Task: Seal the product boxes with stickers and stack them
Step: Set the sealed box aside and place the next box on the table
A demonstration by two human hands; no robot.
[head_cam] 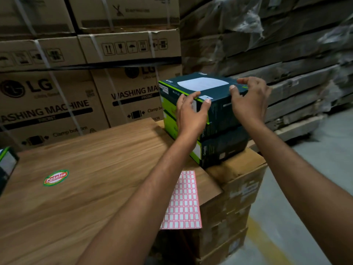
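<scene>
Both clasp top box point(205, 85): left hand point(191, 113) at front edge, right hand point(248, 101) at right end

Matt cardboard product box point(202, 87), wood-grain tabletop point(86, 165), paper sticker sheet point(184, 203)

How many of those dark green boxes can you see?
4. Three stacked at right: top box held by left hand and right hand, middle box, bottom box. Fourth box at left edge. More may hide.
</scene>
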